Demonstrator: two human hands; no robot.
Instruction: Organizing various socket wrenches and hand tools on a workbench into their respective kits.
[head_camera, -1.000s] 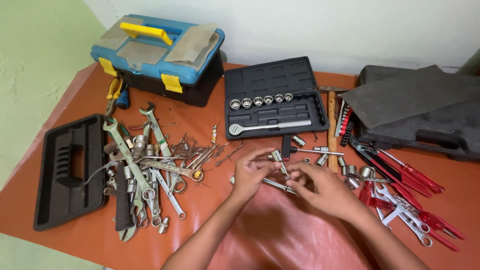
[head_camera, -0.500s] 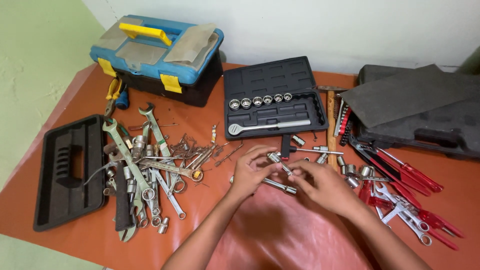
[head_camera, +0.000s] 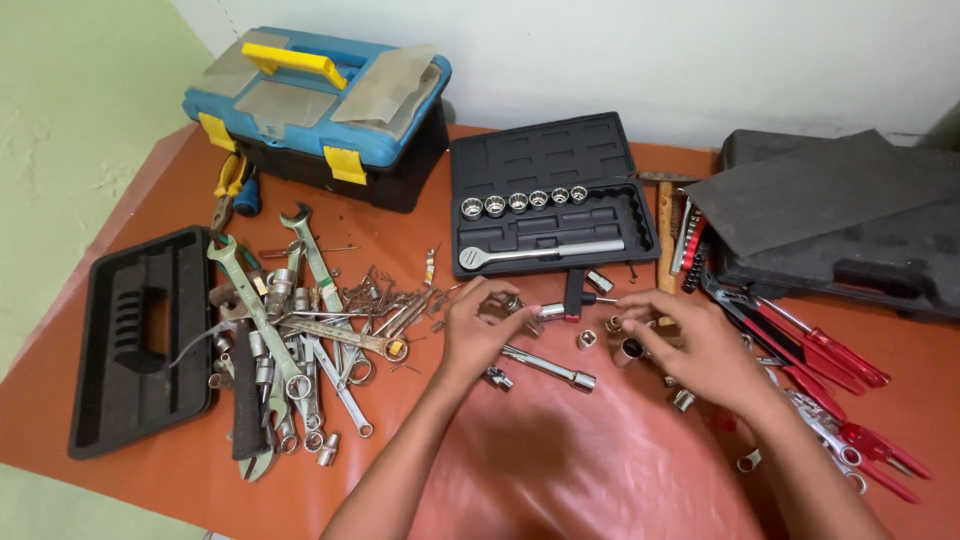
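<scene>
L hand (head_camera: 478, 335) pinches small socket (head_camera: 513, 303); R hand (head_camera: 695, 350), fingers loosely apart, touches sockets (head_camera: 630, 350) on orange desk (head_camera: 560, 470).

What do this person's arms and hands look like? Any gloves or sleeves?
Both are bare: the left hand and the right hand wear no gloves, and no rings, watch or bands show. Both forearms are uncovered up to the picture's edge, with no sleeves in view.

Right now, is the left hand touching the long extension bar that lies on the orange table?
Apart. The head view shows the left hand raised above the extension bar, with a strip of orange table visible between the fingers and the bar.
</scene>
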